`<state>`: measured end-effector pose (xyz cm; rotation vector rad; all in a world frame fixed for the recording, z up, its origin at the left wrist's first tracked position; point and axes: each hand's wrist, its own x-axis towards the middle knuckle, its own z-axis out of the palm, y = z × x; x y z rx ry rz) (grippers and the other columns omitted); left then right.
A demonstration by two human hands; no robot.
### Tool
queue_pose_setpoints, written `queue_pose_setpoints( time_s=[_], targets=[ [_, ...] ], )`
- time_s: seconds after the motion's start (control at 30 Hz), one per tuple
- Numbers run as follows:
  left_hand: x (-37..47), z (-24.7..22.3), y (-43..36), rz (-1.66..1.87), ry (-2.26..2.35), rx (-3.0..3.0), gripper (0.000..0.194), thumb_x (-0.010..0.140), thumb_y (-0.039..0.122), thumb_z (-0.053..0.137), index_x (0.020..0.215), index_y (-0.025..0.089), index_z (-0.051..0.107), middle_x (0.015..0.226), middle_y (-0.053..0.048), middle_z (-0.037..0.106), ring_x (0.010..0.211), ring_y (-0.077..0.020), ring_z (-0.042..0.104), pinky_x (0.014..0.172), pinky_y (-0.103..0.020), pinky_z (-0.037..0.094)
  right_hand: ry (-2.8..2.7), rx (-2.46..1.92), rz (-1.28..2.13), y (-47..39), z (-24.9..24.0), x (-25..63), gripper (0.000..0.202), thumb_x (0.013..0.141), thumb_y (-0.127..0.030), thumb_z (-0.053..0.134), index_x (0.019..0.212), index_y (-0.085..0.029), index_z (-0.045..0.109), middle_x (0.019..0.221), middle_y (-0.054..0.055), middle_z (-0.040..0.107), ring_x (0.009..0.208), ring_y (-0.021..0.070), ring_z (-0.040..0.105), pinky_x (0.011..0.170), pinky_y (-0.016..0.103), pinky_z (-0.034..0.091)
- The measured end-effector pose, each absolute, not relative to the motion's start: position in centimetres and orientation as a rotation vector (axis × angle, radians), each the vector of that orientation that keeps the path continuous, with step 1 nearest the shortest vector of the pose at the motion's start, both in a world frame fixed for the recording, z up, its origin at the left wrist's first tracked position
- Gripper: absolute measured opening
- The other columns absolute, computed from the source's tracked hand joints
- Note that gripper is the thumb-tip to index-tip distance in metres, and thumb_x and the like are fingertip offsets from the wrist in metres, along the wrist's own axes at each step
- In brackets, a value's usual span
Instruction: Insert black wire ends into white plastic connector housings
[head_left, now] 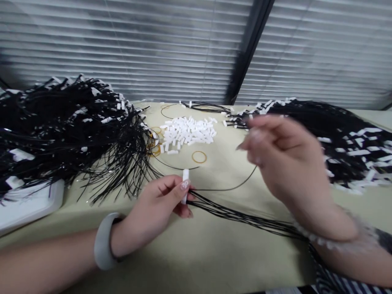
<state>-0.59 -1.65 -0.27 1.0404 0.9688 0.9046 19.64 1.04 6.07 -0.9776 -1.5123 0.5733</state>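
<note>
Between the thumb and fingers of my left hand [167,196] is a white plastic connector [185,175], held upright. A bundle of thin black wires [239,216] runs from it to the right, passing under my right wrist. One black wire [228,189] stands apart from the bundle and curves up to my right hand [281,163]. That hand is raised to the right of the connector, fingers pinched together and blurred by motion. The wire disappears behind it, so its far end is hidden.
Loose white connectors [190,131] are heaped mid-table, with a yellow rubber band [199,157] in front. Black wires with white connectors pile up at left [70,130] and right [330,122]. A white tray [55,200] sits under the left pile. Window blinds [137,49] stand behind.
</note>
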Motion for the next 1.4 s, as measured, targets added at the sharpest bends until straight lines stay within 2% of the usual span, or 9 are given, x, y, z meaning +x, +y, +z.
queue_pose_setpoints(
  time_s=[0.07, 0.13, 0.2, 0.63, 1.4],
  targets=[
    [-0.6, -0.3, -1.6, 0.913, 0.953, 1.036, 0.024, 0.079, 0.037, 0.059, 0.076, 0.013, 0.060, 0.067, 0.002, 0.061, 0.048, -0.0051, 0.057, 0.049, -0.016, 0.046, -1.806, -1.058, 0.498, 0.4, 5.2, 18.7, 0.005, 0.072, -0.015, 0.064, 0.073, -0.019, 0.063, 0.060, -0.003, 0.058, 0.054, 0.0075, 0.050, 0.047, 0.020, 0.038],
    [-0.6, -0.3, -1.6, 0.923, 0.937, 1.025, 0.024, 0.079, 0.036, 0.059, 0.075, 0.013, 0.060, 0.066, 0.002, 0.061, 0.048, -0.0052, 0.058, 0.049, -0.016, 0.046, -1.980, -1.106, 0.440, 0.1, 4.5, 17.9, 0.011, 0.075, -0.017, 0.061, 0.064, -0.017, 0.060, 0.059, -0.002, 0.057, 0.052, 0.0062, 0.048, 0.047, 0.020, 0.037],
    [-0.6, -0.2, -1.6, 0.928, 0.918, 1.008, 0.023, 0.078, 0.036, 0.060, 0.075, 0.013, 0.060, 0.065, 0.002, 0.061, 0.047, -0.0052, 0.057, 0.049, -0.016, 0.046, -2.038, -1.130, 0.408, -0.1, 4.2, 17.6, 0.016, 0.079, -0.019, 0.057, 0.063, -0.017, 0.058, 0.056, -0.003, 0.054, 0.050, 0.0055, 0.044, 0.047, 0.020, 0.034],
    [-0.7, -0.3, -1.6, 0.934, 0.885, 0.965, 0.023, 0.078, 0.036, 0.060, 0.074, 0.013, 0.061, 0.065, 0.002, 0.062, 0.046, -0.0051, 0.057, 0.048, -0.016, 0.047, -2.102, -1.178, 0.447, 0.0, 4.7, 17.9, 0.020, 0.080, -0.019, 0.054, 0.060, -0.016, 0.054, 0.053, -0.004, 0.048, 0.048, 0.0047, 0.039, 0.044, 0.019, 0.030],
    [-0.7, 0.0, -1.4, 0.890, 0.933, 0.989, 0.025, 0.077, 0.039, 0.059, 0.074, 0.014, 0.059, 0.067, 0.000, 0.060, 0.046, -0.0067, 0.055, 0.048, -0.020, 0.045, -2.297, -0.880, 0.293, 0.6, 4.6, 18.7, 0.009, 0.079, -0.012, 0.054, 0.073, -0.018, 0.057, 0.063, -0.002, 0.053, 0.058, 0.0071, 0.047, 0.052, 0.021, 0.036]
  ],
)
